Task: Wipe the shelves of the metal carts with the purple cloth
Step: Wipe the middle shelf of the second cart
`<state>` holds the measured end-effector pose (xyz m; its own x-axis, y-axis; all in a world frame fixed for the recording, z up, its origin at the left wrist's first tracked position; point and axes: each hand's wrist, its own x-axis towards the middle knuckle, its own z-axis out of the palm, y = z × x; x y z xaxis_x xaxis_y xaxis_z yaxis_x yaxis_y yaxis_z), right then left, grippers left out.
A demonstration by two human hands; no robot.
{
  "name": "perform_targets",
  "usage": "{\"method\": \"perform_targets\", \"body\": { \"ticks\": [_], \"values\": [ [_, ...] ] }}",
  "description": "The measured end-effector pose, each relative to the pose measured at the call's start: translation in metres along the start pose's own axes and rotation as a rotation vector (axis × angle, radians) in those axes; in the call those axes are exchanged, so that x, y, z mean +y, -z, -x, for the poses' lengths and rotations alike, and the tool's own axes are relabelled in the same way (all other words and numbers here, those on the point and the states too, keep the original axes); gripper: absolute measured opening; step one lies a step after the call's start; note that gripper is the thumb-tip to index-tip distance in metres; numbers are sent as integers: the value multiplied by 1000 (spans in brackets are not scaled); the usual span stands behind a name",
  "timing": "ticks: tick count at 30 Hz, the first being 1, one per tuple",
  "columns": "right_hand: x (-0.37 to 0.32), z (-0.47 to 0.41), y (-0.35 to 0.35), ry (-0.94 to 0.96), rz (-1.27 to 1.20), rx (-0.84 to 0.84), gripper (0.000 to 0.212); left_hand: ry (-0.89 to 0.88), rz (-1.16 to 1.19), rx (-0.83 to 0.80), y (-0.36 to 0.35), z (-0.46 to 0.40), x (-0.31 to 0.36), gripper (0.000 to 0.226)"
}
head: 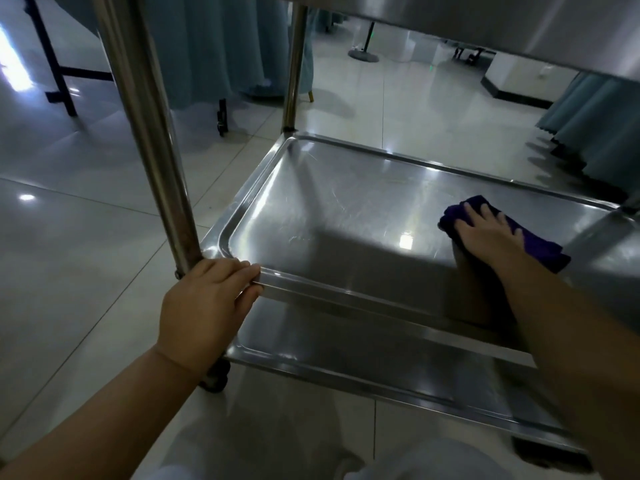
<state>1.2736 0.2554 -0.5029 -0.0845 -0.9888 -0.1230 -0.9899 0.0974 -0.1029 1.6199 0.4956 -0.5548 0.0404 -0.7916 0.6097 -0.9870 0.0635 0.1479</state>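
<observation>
1. Teal curtains (221,46) hang beyond the cart's near post (152,133).
2. Purple cloth (540,237), folded, lies on the middle shelf (346,209) toward its right.
3. Right hand (488,233) presses it, fingers spread flat.
4. Left hand (207,306) grips the shelf's near rim.

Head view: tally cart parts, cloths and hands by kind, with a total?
Cart shelves: 3 (upper, middle, lower)
Cart posts: 2 ()
Caster wheel: 1
Purple cloth: 1
Hands: 2 (left, right)
Total: 9

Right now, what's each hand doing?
Left hand: gripping the shelf rim.
Right hand: open, flat, pressing the purple cloth onto the shelf.
</observation>
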Motion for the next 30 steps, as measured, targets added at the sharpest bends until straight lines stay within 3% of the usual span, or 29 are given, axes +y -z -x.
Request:
{"method": "perform_targets", "body": {
  "ticks": [4, 11, 15, 19, 23, 28, 30],
  "values": [
    [-53, 6, -7, 23, 4, -17, 58, -17, -15, 29, -1, 0, -2, 37],
    [-241, 34, -38, 497, 24, -45, 58, 29, -19, -18, -1, 0, 1, 37],
    [-301, 35, -44, 630, -32, -62, 58, 18, -18, -10, -1, 2, -2, 35],
    [-279, 6, -37, 650, -21, -75, 58, 24, -5, -36, 1, 1, -1, 39],
    [-213, -17, -31, 622, 1, -62, 57, 68, 5, -149, 4, -2, 5, 50],
    [-102, -39, -20, 421, 25, -11, 57, 159, -11, -276, 11, -26, 33, 50],
    [-56, -43, -11, 317, 35, -8, 57, 81, 0, -281, 5, -44, 53, 48]
  ]
}}
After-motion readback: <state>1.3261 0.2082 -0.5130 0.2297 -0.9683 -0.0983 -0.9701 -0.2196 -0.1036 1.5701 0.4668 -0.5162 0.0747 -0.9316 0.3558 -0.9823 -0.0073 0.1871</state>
